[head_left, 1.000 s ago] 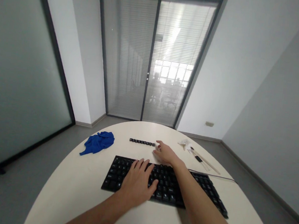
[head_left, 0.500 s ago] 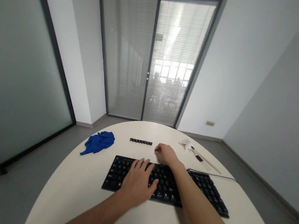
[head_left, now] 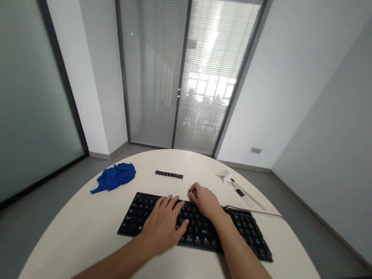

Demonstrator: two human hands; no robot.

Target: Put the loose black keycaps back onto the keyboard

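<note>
A black keyboard (head_left: 200, 241) lies across the pale round table. My left hand (head_left: 164, 225) rests flat on its left and middle keys, fingers spread. Just beyond the keyboard's far edge, my right hand (head_left: 204, 199) pinches a small dark keycap (head_left: 190, 191) between thumb and fingertips; most of it is hidden by the fingers. Farther back on the table, a straight row of several loose black keycaps (head_left: 169, 174) lies left of my right hand. The right forearm covers part of the keyboard toward its number pad.
A crumpled blue cloth (head_left: 115, 177) lies at the table's left. At the right are a white crumpled tissue (head_left: 224, 175), a thin stick (head_left: 249, 194) and a wire tool with a black grip (head_left: 239, 192). The keyboard cable (head_left: 264, 213) runs off the right edge.
My right hand has come back slightly toward the keyboard, away from the keycap row, still pinching. The left hand stays on the keys. The whole view has shifted a little.
</note>
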